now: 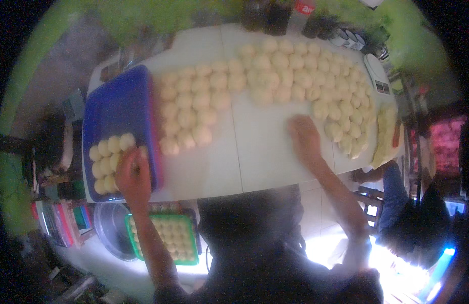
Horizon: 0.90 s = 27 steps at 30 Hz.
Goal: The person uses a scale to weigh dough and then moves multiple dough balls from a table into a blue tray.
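Note:
My left hand (134, 173) is over the near right part of a blue plastic tray (118, 98), touching or just above the rows of pale round dough balls (104, 148) in it; its fingers hide what, if anything, they hold. My right hand (303, 136), blurred, hovers over the white tabletop (268, 152) with its fingers curled; whether it holds anything does not show. Just beyond and to the right of it lie many dough balls (302, 78) in a broad, curved group. More dough balls (187, 117) stand in rows right beside the tray.
A white kitchen scale (375, 70) stands at the table's back right. Flattened dough (385, 136) lies at the right end, near another person (397, 197). Below the table are a green tray (194, 243) of dough balls and a round tub (112, 231). Bottles (297, 19) line the back.

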### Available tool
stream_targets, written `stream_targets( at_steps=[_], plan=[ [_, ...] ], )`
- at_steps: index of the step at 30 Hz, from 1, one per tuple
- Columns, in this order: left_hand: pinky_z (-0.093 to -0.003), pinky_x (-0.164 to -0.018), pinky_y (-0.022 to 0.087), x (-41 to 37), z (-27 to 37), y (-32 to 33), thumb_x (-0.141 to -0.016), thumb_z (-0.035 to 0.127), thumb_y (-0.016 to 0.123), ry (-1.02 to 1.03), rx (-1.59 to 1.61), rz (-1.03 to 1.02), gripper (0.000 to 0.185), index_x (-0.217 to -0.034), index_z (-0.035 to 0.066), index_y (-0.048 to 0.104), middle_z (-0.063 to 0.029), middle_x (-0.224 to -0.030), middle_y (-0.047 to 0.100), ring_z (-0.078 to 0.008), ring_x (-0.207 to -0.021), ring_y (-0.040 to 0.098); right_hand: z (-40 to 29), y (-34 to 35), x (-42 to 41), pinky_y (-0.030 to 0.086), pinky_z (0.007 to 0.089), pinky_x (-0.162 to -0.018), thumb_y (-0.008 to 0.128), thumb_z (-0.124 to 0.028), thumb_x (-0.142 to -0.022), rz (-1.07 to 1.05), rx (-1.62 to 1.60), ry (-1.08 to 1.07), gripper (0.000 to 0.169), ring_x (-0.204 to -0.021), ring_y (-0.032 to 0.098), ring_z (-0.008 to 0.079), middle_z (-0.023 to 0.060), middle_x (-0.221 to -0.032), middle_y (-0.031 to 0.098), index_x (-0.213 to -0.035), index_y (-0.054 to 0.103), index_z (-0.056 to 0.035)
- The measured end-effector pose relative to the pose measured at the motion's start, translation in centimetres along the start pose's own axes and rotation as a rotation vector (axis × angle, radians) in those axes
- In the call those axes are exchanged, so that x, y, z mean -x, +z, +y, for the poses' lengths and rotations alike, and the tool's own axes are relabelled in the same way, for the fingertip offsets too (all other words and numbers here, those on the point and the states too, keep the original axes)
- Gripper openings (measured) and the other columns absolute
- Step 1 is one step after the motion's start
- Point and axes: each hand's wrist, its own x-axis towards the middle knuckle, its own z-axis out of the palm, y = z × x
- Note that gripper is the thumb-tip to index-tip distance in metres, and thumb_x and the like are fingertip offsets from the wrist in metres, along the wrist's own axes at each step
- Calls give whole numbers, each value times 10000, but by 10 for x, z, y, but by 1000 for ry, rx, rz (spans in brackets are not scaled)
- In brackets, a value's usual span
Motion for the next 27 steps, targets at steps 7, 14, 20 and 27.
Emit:
stream_targets(
  at_steps=[7, 14, 20, 27],
  plan=[
    [-387, -852, 495, -2, 10, -5, -855, 88, 640, -100, -50, -2, 148, -982, 15, 661, -152, -1023, 670, -308, -958, 640, -103, 28, 51, 454, 451, -950, 617, -138, -839, -310, -390, -171, 141, -1001, 581, 357, 155, -1004, 631, -950, 645, -54],
    [-383, -849, 496, 2, 2, -2, -852, 87, 644, -44, 2, 33, 142, -974, 15, 660, -150, -1016, 670, -299, -949, 643, -17, 10, -15, 475, 431, -809, 616, -113, -830, 3, -102, 232, 114, -881, 581, 357, 174, -907, 605, -890, 621, -16],
    [-382, -842, 498, 2, 2, -2, -853, 76, 636, -106, -59, 4, 136, -970, 10, 653, -153, -1009, 672, -298, -938, 648, -91, 48, 52, 489, 440, -850, 658, -126, -807, -198, -258, -62, 147, -944, 576, 371, 176, -946, 616, -909, 617, -29],
    [-380, -851, 498, 1, -2, 0, -837, 68, 643, -4, -1, 20, 169, -994, 9, 660, -159, -1016, 675, -312, -947, 645, -15, 5, -6, 481, 436, -851, 670, -112, -805, 63, -170, 219, 117, -946, 577, 366, 170, -933, 624, -884, 634, -35]
  ],
)
